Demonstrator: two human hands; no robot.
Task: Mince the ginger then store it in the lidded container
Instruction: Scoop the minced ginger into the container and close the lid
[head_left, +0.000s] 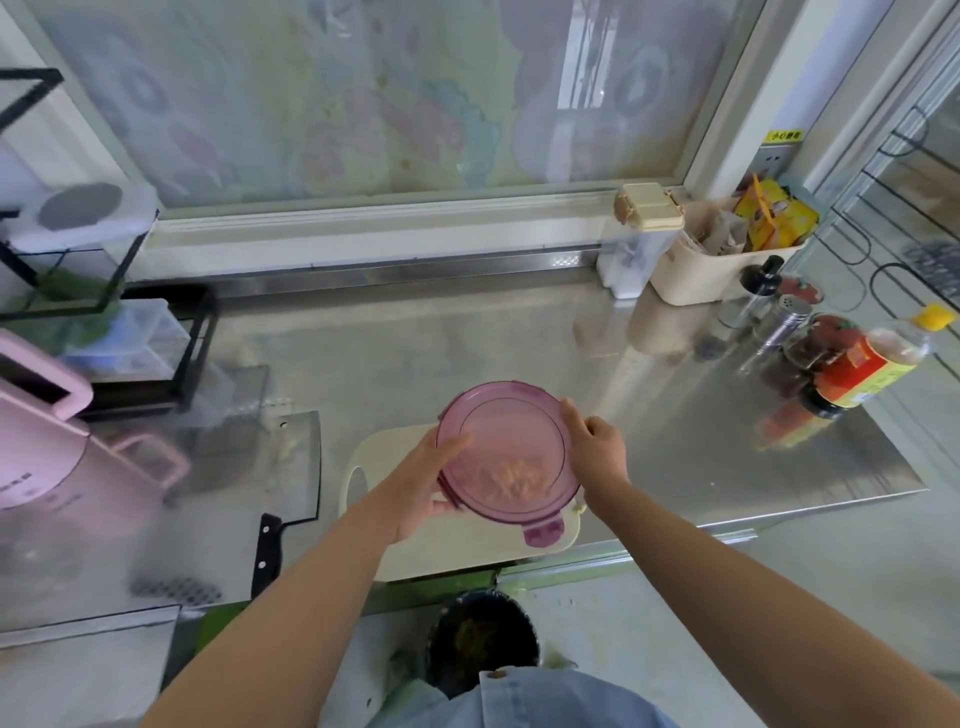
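Head view: the mincing is looking finished, judging from the pale orange minced ginger (511, 480) lying in a small heap inside the lidded container (506, 457) and showing through its tinted pink lid; the storing is at its closing step; the lid is sitting on top, yet the near latch flap (543, 532) is sticking outward, so the snapping down is probably what is left, along with setting the container away; the left hand (421, 488) is cupping the container's left side, its grip wrapped round the wall with fingers showing blurred through the lid; the right hand (597, 447) is clamping the right rim, fingers curled at the lid's edge; the container is sitting over the far right part of the cream cutting board (363, 467) at the near edge of the steel bench (675, 415); whether it is resting on the board or being held just above it I cannot tell; the cleaver (291, 467) is lying untouched to the left, well apart from both hands.
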